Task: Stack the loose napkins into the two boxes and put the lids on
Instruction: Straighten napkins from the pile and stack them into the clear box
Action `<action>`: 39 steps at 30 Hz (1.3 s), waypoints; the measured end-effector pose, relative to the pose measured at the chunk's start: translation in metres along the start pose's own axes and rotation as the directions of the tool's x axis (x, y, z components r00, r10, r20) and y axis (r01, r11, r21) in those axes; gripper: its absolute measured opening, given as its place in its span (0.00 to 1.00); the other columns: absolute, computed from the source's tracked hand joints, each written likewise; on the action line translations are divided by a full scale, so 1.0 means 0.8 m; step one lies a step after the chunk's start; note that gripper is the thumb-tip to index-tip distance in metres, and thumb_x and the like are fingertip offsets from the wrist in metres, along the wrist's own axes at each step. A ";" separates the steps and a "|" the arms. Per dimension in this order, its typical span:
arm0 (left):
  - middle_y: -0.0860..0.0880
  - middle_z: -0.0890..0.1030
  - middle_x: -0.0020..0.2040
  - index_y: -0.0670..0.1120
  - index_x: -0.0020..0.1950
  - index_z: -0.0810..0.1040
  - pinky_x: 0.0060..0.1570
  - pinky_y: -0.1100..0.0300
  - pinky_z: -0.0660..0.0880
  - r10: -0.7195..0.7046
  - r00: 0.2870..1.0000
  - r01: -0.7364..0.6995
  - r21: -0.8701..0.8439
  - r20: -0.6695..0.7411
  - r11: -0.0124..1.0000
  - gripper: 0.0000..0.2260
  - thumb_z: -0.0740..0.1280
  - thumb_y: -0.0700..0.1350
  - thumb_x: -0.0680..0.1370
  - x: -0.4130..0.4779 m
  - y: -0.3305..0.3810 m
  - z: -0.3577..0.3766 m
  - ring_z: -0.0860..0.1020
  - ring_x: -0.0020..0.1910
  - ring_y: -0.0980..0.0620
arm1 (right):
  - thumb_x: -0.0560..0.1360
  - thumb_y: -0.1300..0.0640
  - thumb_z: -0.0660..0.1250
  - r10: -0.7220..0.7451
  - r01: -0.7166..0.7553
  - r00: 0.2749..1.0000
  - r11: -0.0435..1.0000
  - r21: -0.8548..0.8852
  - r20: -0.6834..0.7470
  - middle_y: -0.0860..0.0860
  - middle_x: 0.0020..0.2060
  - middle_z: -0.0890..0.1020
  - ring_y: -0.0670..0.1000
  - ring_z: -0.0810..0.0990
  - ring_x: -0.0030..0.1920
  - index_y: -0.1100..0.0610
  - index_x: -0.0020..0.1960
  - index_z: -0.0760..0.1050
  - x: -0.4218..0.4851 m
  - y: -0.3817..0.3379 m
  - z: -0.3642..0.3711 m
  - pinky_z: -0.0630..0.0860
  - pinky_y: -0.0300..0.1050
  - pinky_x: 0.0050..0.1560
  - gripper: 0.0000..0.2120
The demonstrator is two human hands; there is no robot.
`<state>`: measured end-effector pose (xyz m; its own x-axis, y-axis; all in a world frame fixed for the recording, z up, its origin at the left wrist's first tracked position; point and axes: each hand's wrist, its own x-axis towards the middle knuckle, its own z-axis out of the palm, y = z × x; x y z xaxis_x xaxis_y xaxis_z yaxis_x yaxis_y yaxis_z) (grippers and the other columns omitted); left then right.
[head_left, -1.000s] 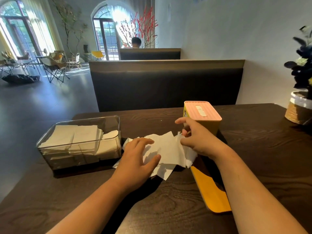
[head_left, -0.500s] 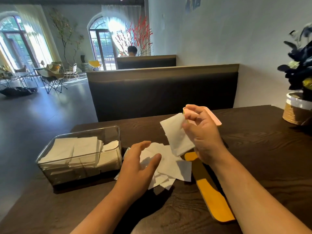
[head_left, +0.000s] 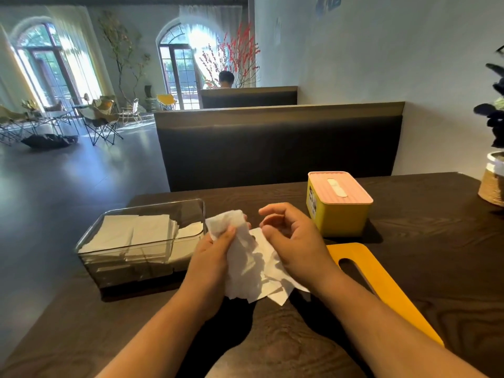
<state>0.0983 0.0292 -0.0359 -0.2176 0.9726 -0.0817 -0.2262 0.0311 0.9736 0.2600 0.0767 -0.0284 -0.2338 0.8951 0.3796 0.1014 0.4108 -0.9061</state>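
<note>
Pinched in the left hand (head_left: pixel 212 257) is one white napkin (head_left: pixel 229 222) — right above the loose pile (head_left: pixel 272 290). Beside it the right hand (head_left: pixel 294 241) hangs, fingers softly bent, holding nothing. The clear box (head_left: pixel 131 260), open on top, has flat napkins (head_left: pixel 136 230) inside. The yellow box (head_left: pixel 338 216) wears a pink lid (head_left: pixel 351 186) — a yellow lid (head_left: pixel 395 296) lies nearby.

Label (head_left: pixel 312 199) on yellow box (head_left: pixel 344 219): illegible.

Daylight pours through the arched windows (head_left: pixel 46 66) at the upper left and burns out to white glare there. Over here the dark table (head_left: pixel 436 241) is dimmer, and soft shadows pool at the lower centre. Straight lines bow toward the frame's edges, and the plant (head_left: pixel 495 113) at the right edge smears into blur.
</note>
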 end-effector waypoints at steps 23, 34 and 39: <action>0.35 0.82 0.64 0.50 0.66 0.84 0.49 0.42 0.84 -0.447 0.759 0.501 0.013 0.473 0.865 0.25 0.68 0.66 0.79 -0.020 0.009 -0.006 0.81 0.65 0.34 | 0.81 0.60 0.69 0.208 -0.151 0.913 0.971 -0.183 0.351 0.52 0.48 0.84 0.53 0.84 0.51 0.52 0.53 0.81 -0.003 -0.005 -0.014 0.83 0.55 0.50 0.05; 0.36 0.79 0.68 0.49 0.72 0.77 0.54 0.32 0.81 -0.342 0.859 0.449 -0.243 0.380 0.860 0.27 0.64 0.48 0.72 -0.008 0.010 -0.016 0.80 0.66 0.32 | 0.85 0.60 0.56 0.211 -0.186 0.977 0.872 0.453 -0.006 0.53 0.42 0.81 0.54 0.80 0.48 0.50 0.49 0.78 0.004 -0.016 -0.039 0.83 0.47 0.48 0.13; 0.40 0.82 0.66 0.50 0.71 0.77 0.51 0.35 0.83 -0.315 0.892 0.379 -0.157 0.325 0.912 0.21 0.64 0.39 0.78 -0.011 0.014 -0.010 0.82 0.63 0.36 | 0.75 0.55 0.62 0.056 -0.181 0.936 0.924 0.337 0.349 0.62 0.37 0.81 0.57 0.80 0.40 0.57 0.41 0.73 0.005 -0.019 -0.042 0.83 0.53 0.48 0.07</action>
<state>0.0898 0.0187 -0.0261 0.1857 0.9325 -0.3097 -0.4375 0.3607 0.8237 0.2898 0.0796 -0.0067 -0.5502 0.8000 0.2391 -0.1899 0.1589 -0.9688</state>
